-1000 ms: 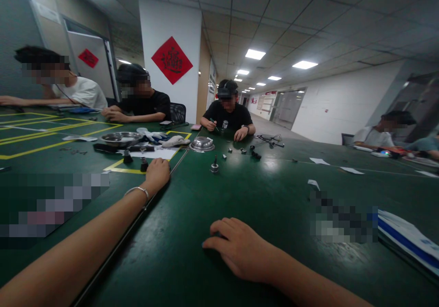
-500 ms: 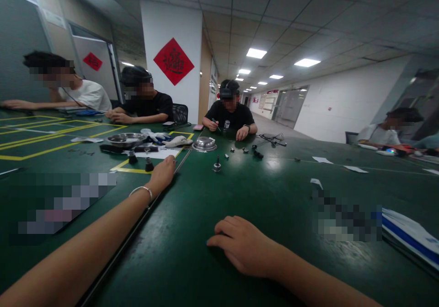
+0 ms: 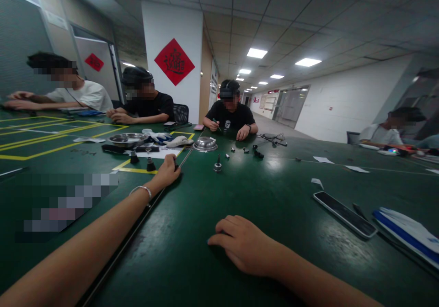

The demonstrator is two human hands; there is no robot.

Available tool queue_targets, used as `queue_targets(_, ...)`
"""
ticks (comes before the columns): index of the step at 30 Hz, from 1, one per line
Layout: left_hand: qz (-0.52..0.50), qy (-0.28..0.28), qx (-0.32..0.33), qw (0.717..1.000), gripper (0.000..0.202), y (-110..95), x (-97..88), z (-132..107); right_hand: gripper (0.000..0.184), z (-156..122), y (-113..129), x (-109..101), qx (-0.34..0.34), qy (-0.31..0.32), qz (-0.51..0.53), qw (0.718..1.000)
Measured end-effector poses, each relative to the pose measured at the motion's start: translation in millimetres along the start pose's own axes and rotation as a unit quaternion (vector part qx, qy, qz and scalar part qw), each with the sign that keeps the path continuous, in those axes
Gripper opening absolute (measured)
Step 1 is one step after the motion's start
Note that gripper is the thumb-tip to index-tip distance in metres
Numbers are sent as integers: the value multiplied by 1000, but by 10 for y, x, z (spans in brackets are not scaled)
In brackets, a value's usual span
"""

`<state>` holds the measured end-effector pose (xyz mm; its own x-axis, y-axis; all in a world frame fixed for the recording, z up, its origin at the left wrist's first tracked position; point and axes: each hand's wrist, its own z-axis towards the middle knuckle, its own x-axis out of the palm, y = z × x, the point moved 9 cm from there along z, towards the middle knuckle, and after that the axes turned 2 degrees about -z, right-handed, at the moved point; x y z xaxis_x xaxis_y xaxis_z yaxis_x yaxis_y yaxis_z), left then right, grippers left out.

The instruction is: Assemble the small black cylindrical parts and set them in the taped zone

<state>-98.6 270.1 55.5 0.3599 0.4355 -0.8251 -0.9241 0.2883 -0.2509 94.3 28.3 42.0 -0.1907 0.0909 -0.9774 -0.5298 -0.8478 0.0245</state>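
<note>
My left hand [image 3: 167, 171] is stretched far forward along the seam between two green tables [image 3: 192, 215], a metal bangle on its wrist. Its fingers are curled in, with a small dark thing at their tips that I cannot name. Two small black parts [image 3: 150, 164] stand just left of it on the yellow line. A small metal part [image 3: 217, 166] stands to its right, and a round metal bowl [image 3: 205, 144] lies beyond. My right hand [image 3: 242, 245] rests palm down on the table near me, fingers loosely bent and apart, holding nothing.
A phone [image 3: 345, 213] lies face up at the right, beside blue and white papers [image 3: 408, 236]. A metal pan [image 3: 126, 139], white gloves [image 3: 176, 141] and small dark parts [image 3: 255, 153] lie farther off. Several other people sit around the table.
My left hand has slid forward and to the right along the seam. My right hand has hardly moved. The view has shifted slightly left.
</note>
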Motion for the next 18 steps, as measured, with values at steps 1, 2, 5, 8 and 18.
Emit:
queue_targets(1,-3,1,-3,1000,37,28,15,5,36,0,-2,-2,1,0,0,1000)
queue_targets(2,-6,2,-5,1000,38,51,31,10,36,1,-3,-3,3,0,0,1000)
queue_targets(5,-14,15,-2,1000,40,70,73,14,36,6,2,-6,5,-1,0,1000)
queue_targets(8,-23,39,19,999,41,22,112,7,36,10,8,-4,8,0,-1,1000)
queue_targets(18,-66,98,100,988,56,-214,236,19,36,16,10,-24,10,4,-1,1000)
